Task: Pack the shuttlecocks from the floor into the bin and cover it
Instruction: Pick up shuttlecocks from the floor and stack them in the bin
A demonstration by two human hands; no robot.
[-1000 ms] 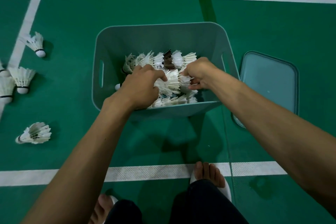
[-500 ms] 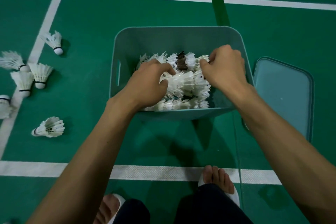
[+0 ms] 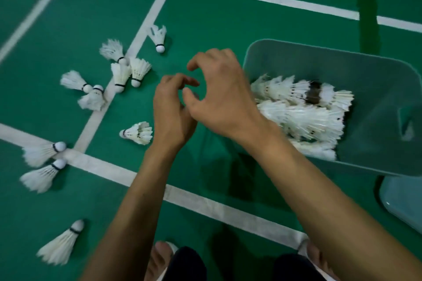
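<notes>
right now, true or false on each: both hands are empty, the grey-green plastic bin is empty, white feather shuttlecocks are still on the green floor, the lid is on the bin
1. Both the left hand and the right hand are empty: true.
2. The grey-green plastic bin is empty: false, rows of packed shuttlecocks lie in it.
3. White feather shuttlecocks lie on the green floor: true.
4. The lid covers the bin: false, it lies on the floor beside it.

Lid [image 3: 404,203] cut off at right edge, bin [image 3: 376,70] perhaps too
</notes>
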